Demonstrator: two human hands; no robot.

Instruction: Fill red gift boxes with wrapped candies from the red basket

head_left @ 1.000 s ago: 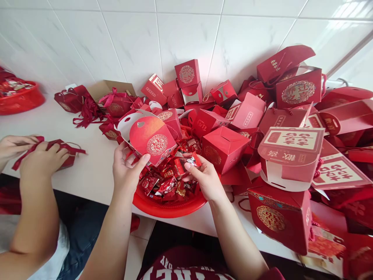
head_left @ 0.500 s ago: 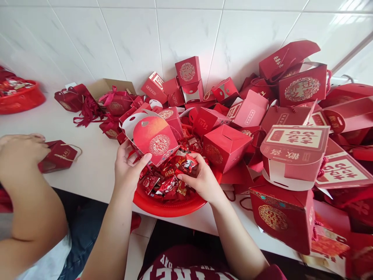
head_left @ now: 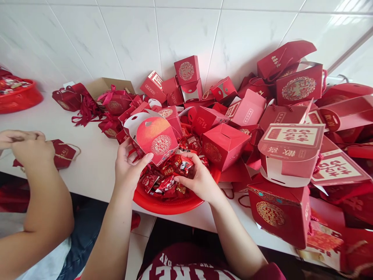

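My left hand grips the lower left side of a red paper gift box, its thumb on the front face. The box is tilted, with its rounded top flaps spread and a round gold emblem facing me. Beneath it sits a red plastic basin holding many wrapped candies. My right hand is closed, fingers and thumb curled about a red-wrapped candy over the basin, just right of the box. The fingers partly cover that candy. What lies inside the box is hidden from me.
Red gift boxes are heaped along the tiled wall and to the right, some near the table's front edge. At left, a co-worker's hands are at a dark red box with a cord. Another red basin stands far left.
My right hand has shifted slightly left, nearer the box, with the candy. My left hand and the box have barely moved. The co-worker's hands have drawn closer together over their box.
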